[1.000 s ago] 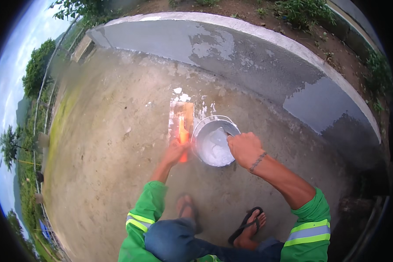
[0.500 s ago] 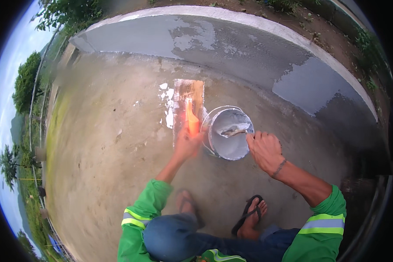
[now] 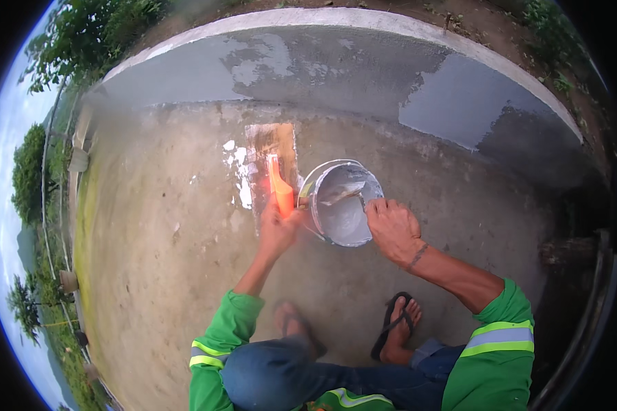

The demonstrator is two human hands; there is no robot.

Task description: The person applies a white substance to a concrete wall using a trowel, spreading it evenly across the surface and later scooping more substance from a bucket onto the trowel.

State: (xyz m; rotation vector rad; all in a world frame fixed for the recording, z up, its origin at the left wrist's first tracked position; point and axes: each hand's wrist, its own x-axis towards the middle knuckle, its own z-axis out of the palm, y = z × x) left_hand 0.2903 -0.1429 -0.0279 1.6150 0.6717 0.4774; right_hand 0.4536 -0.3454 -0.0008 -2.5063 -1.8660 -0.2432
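My left hand (image 3: 278, 222) is closed round the orange handle (image 3: 280, 188) of a flat rectangular trowel, whose smeared blade (image 3: 284, 140) points away from me. Just right of it stands a round bucket (image 3: 377, 188) with a wire bail (image 3: 313, 172) and whitish paste inside. My left fingers are close to the bail; whether they touch it I cannot tell. Over the bucket's right rim, my right hand (image 3: 396, 229) grips a tool that reaches inside. Its paste-coated blade (image 3: 343, 194) lies near the inner far wall; the handle is mostly hidden in my fist.
Beyond the bucket curves a low wall (image 3: 349, 75) with patchy grey coating and a pale top. White splatters (image 3: 241, 178) lie on the concrete floor (image 3: 164, 274) left of the trowel. My sandalled foot (image 3: 397, 329) is below the bucket. A rail fence runs along the left.
The view has shifted, so wall, trowel and bucket appear further left. Inside the bucket, the tool's blade has tilted and moved toward the far left wall. Both hands keep their grips.
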